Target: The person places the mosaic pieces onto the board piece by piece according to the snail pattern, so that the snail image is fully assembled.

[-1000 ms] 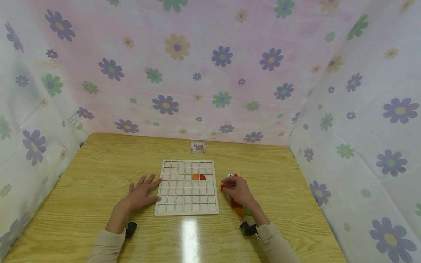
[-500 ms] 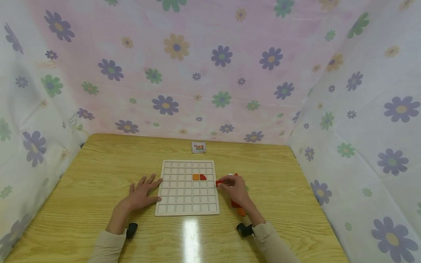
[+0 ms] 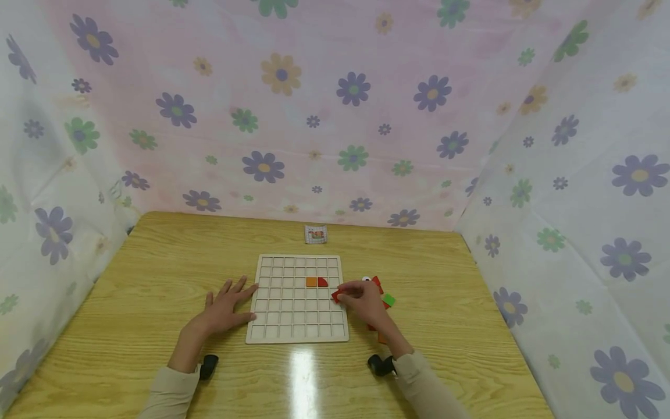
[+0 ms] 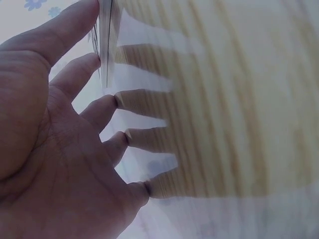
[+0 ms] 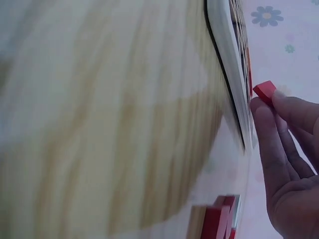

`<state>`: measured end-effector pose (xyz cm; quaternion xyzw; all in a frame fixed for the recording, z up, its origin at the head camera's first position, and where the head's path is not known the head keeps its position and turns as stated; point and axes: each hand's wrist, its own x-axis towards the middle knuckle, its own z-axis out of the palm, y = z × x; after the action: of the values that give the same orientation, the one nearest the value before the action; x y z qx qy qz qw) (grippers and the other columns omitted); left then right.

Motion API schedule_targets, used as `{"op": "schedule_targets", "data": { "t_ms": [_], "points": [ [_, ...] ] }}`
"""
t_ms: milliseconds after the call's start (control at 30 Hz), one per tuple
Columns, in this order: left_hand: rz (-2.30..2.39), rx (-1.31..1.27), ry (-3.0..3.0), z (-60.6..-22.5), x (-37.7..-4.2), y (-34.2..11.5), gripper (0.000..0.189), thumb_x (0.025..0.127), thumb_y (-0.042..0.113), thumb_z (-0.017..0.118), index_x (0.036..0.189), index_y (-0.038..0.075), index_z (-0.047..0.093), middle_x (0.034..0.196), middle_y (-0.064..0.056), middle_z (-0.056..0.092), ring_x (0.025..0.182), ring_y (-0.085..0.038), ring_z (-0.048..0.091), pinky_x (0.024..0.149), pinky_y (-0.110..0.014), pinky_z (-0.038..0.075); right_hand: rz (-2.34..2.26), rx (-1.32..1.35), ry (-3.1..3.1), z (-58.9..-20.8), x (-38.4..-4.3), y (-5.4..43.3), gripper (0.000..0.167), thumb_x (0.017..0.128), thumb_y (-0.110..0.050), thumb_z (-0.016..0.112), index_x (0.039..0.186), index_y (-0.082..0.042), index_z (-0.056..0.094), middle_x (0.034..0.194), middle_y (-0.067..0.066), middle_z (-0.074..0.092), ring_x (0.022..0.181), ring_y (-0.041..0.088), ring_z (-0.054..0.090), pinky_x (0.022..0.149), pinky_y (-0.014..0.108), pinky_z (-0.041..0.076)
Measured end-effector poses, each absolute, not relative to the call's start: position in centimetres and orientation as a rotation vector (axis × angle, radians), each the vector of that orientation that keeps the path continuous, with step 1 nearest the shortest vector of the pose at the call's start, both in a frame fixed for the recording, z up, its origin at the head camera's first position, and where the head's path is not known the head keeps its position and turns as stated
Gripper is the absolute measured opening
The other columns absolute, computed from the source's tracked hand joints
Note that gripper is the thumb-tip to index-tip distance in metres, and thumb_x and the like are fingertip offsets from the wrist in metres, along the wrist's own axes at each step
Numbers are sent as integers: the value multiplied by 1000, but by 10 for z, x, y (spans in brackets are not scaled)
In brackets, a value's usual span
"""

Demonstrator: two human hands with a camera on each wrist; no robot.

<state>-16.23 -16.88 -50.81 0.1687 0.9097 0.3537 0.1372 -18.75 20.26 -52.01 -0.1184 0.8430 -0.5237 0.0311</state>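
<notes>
A pale wooden grid board (image 3: pixel 298 318) lies in the middle of the table, with an orange square tile (image 3: pixel 311 282) and a red quarter-round tile (image 3: pixel 322 282) side by side in its cells. My left hand (image 3: pixel 222 308) rests with spread fingers at the board's left edge, thumb and index fingertips right at the rim. In the left wrist view, its other fingertips meet the tabletop. Over the right side of the board, my right hand (image 3: pixel 369 304) pinches a small red block (image 5: pixel 264 90) between thumb and fingers. Part of that block is hidden by the fingertips.
Right of the board lies a loose group of pieces: a green tile (image 3: pixel 388 300), a red piece (image 3: pixel 377 284), a white round piece with a dark dot (image 3: pixel 366 280) and others partly under the right arm. Behind the board is a small picture card (image 3: pixel 316 235). Flowered cloth surrounds the table.
My right hand has lifted the red block from the loose pieces and moved left with it to over the board's right edge. The left hand and the board stay where they were.
</notes>
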Motion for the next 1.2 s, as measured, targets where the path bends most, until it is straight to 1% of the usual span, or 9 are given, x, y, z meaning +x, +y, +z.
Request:
{"op": "schedule_targets", "data": {
  "t_ms": [67, 200, 433, 767, 867, 967, 1100, 1200],
  "points": [
    [1022, 491, 2633, -506, -162, -169, 72, 95, 32, 73, 155, 6, 43, 164, -30, 19, 148, -61, 6, 105, -85, -2, -1618, -352, 2603, -520, -189, 199, 14, 91, -7, 77, 103, -1, 79, 97, 16, 78, 83, 22, 74, 73, 24, 58],
    [1031, 495, 2629, -505, -162, -169, 72, 95, 32, 73, 155, 6, 43, 164, -30, 19, 148, -61, 5, 105, -85, -3, -1622, -306, 2626, -519, -192, 194, 9, 89, -9, 80, 96, -4, 80, 92, 11, 78, 81, 18, 74, 73, 25, 58],
    [1034, 488, 2631, -505, -164, -169, 72, 95, 31, 73, 155, 6, 42, 165, -30, 18, 148, -60, 4, 105, -84, -5, -1664, -286, 2611, -519, -199, 185, 8, 90, -9, 79, 94, -2, 79, 85, 12, 78, 77, 19, 75, 73, 27, 59],
    [1025, 490, 2626, -503, -164, -170, 73, 94, 32, 74, 154, 5, 43, 164, -31, 18, 148, -61, 5, 105, -85, -2, -1659, -259, 2595, -521, -207, 177, 10, 92, -8, 75, 93, 1, 78, 82, 14, 76, 70, 20, 73, 65, 29, 60],
    [1014, 488, 2629, -506, -165, -171, 73, 94, 32, 73, 155, 5, 43, 164, -31, 18, 148, -61, 5, 105, -85, -2, -1596, -234, 2610, -520, -208, 176, 10, 92, -9, 75, 92, 1, 78, 81, 11, 76, 69, 17, 71, 63, 27, 58],
    [1010, 486, 2628, -510, -164, -171, 73, 94, 33, 73, 155, 6, 42, 164, -30, 18, 148, -61, 5, 105, -85, -2, -1510, -228, 2646, -520, -208, 175, 10, 92, -11, 76, 90, -2, 78, 81, 7, 75, 67, 12, 66, 62, 24, 54],
    [1025, 493, 2626, -512, -164, -171, 74, 94, 33, 73, 155, 6, 43, 164, -31, 17, 148, -61, 4, 104, -85, -3, -1441, -268, 2671, -517, -207, 173, 9, 92, -12, 76, 88, -4, 79, 81, 5, 74, 68, 11, 62, 63, 25, 51],
    [1034, 491, 2625, -512, -164, -171, 73, 94, 33, 73, 155, 6, 43, 164, -30, 18, 148, -61, 4, 105, -85, -3, -1423, -277, 2662, -515, -207, 172, 9, 92, -12, 76, 88, -4, 79, 81, 6, 73, 68, 12, 61, 63, 26, 51]
  ]
}}
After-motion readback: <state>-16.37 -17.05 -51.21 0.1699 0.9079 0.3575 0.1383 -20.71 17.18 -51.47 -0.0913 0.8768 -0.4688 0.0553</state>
